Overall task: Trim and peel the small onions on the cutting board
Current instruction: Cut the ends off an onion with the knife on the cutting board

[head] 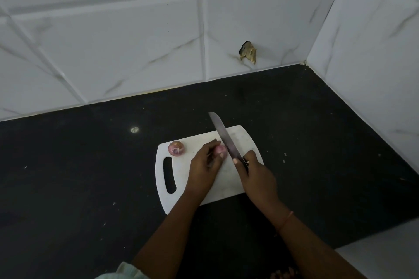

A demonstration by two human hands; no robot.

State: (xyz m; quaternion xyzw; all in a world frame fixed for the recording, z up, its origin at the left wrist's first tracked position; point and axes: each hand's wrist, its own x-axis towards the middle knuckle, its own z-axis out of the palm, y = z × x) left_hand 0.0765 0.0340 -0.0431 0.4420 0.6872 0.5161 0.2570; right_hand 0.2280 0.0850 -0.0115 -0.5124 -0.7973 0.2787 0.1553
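The left hand (pixel 205 161) pinches a small onion (pixel 221 150) on the cutting board (pixel 226 179), its right end against the knife (pixel 224 137) blade gripped by the right hand (pixel 257 172).

Left hand (pixel 205 165) holds onion (pixel 221 150); right hand (pixel 257 173) grips knife (pixel 223 137).

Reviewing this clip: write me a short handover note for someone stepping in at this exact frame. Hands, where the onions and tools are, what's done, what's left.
Left hand: holds a small onion down on the white cutting board.
Right hand: grips the knife by its handle, blade tilted against the held onion's right side, tip pointing away toward the wall.
Second onion: sits untouched near the board's far left corner, above the handle slot, skin still on.
Done: no trimmed ends or peel visible on the board.
Left: trim and peel the held onion, then the second one.
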